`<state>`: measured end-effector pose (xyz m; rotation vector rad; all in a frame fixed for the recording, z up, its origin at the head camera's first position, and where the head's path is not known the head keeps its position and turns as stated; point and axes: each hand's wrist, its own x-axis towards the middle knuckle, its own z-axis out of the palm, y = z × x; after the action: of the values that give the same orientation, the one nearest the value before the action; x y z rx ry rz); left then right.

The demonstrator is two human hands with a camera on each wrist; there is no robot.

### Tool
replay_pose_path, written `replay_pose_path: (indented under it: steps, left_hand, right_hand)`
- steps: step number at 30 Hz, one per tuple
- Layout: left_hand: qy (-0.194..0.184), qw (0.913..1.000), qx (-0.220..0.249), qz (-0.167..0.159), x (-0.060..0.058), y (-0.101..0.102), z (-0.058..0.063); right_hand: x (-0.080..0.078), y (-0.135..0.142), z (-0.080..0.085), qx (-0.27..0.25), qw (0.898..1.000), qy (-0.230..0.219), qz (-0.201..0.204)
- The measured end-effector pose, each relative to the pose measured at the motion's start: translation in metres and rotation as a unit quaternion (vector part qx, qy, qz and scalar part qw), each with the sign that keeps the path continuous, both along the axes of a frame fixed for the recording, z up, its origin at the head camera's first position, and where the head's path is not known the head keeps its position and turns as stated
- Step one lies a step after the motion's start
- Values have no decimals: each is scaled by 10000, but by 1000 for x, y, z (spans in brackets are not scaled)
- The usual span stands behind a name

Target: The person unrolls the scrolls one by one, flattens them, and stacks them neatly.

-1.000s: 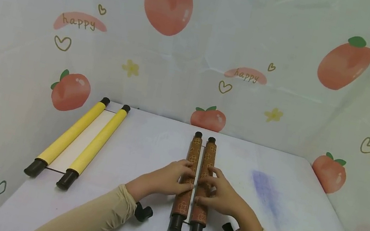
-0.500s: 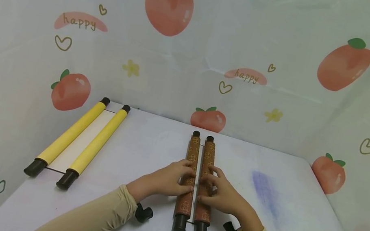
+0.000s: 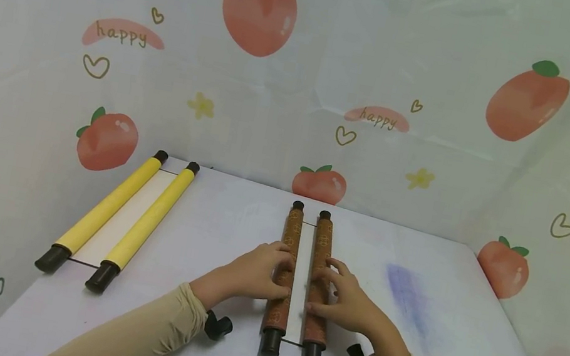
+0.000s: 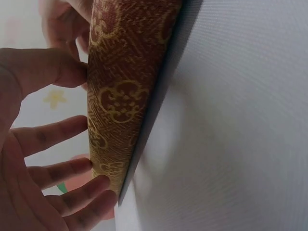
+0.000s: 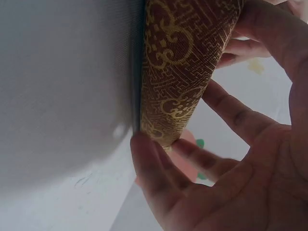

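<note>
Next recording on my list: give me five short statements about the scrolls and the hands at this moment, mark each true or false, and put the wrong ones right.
1. The left hand touches the left roller of the brown scroll. True.
2. The yellow scroll lies to the right of the brown scroll. False: it lies to the left of it.
3. A white strip shows between the two rollers of the brown scroll. True.
4. The right hand is on the yellow scroll. False: it touches the right roller of the brown scroll.
5. The black end knobs of the yellow scroll are missing. False: they show at both ends of its rollers.
</note>
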<state>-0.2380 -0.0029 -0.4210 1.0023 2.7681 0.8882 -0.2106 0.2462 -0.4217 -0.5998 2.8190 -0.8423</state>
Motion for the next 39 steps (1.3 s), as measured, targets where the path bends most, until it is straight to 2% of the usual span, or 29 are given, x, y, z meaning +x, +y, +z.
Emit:
replay_pose_path:
  steps: [12, 21, 27, 39]
  left_hand:
    - [-97, 9992, 79, -393, -2, -4, -2]
    - [60, 9992, 33, -384, -2, -8, 0]
    - [46, 9996, 16, -288, -1, -12, 0]
    - [88, 9998, -19, -168, 0, -20, 2]
  right_hand:
    - [4, 9, 0, 71, 9994, -19, 328]
    - [6, 10, 2, 66, 9992, -113, 369]
    - [7, 10, 3, 74, 9996, -137, 252]
    - [6, 12, 0, 103, 9996, 250, 36]
